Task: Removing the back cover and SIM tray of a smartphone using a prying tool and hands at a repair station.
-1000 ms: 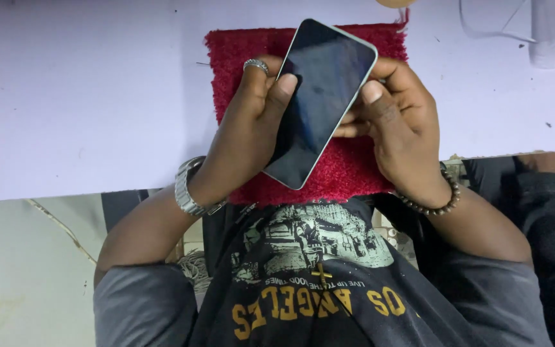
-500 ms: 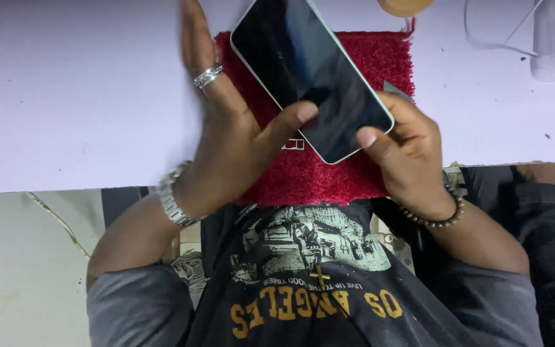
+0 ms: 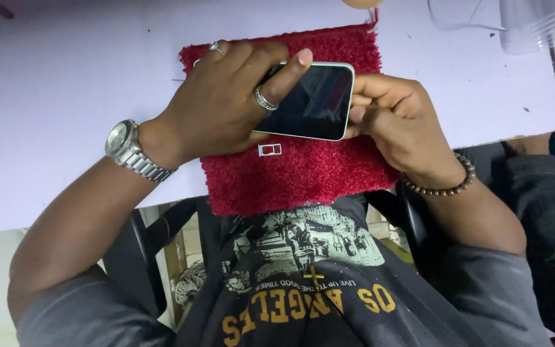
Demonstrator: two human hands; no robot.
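Note:
A smartphone (image 3: 316,103) with a dark screen and pale edge lies sideways over a red fuzzy mat (image 3: 303,173). My left hand (image 3: 226,106), with rings and a metal wristwatch, grips the phone's left end from above. My right hand (image 3: 396,125), with a bead bracelet, pinches the phone's right end. A small silver card tray (image 3: 270,150) rests on the mat just below the phone.
The mat sits on a white table (image 3: 65,96) whose front edge runs by my chest. Clear plastic items (image 3: 534,26) and a thin cable stand at the far right. A black chair frame (image 3: 142,250) shows beneath my arms.
The phone has turned from a diagonal tilt to lie sideways. My left hand, flat and spread half a second ago, has closed over its left end.

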